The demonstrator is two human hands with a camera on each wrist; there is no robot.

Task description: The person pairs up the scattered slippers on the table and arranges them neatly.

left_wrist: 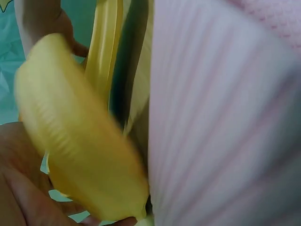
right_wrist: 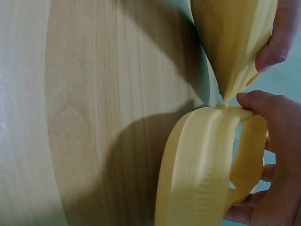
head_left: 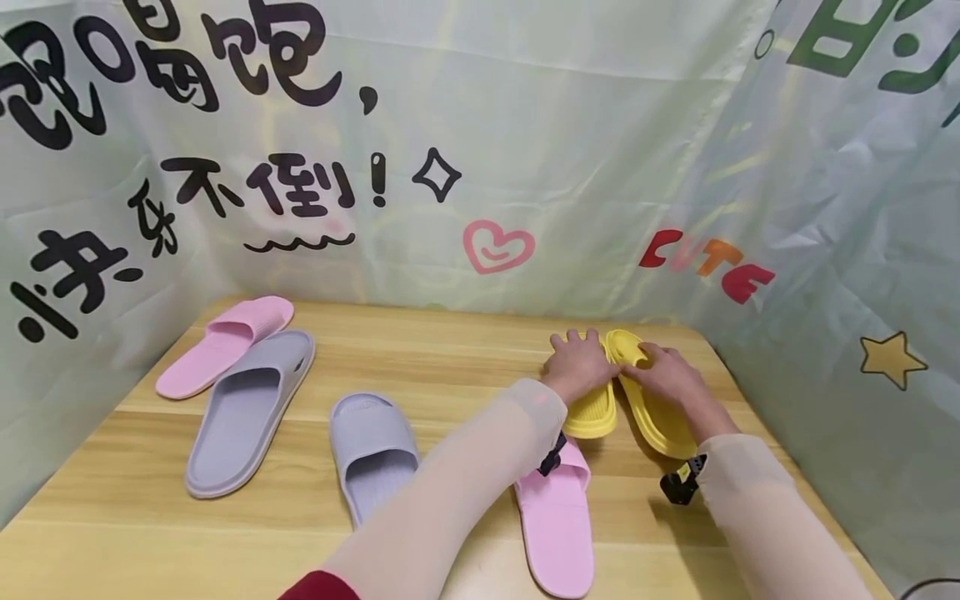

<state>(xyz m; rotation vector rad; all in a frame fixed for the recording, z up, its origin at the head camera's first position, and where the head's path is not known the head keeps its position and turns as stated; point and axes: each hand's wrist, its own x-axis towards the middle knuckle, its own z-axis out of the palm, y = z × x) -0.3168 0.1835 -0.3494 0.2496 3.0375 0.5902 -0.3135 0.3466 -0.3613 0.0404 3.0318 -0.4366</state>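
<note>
Toward the back right of the table, my left hand [head_left: 579,368] grips the upper part of a yellow slipper [head_left: 592,414]. My right hand [head_left: 670,380] holds the second yellow slipper [head_left: 663,425] just right of it, thumb near the strap. The two slippers meet near their toe ends, and their heels spread apart. In the right wrist view the right-hand slipper [right_wrist: 195,174] stands on its edge over the wood, with fingers about its strap opening. Below my left wrist lies a pink slipper [head_left: 557,525], its toe part hidden by the sleeve.
A grey slipper [head_left: 372,446] lies mid-table, partly covered by my left sleeve. At the left, another grey slipper [head_left: 243,421] overlaps a second pink slipper [head_left: 221,346]. Printed cloth [head_left: 570,150] walls the back and sides of the wooden table [head_left: 420,350].
</note>
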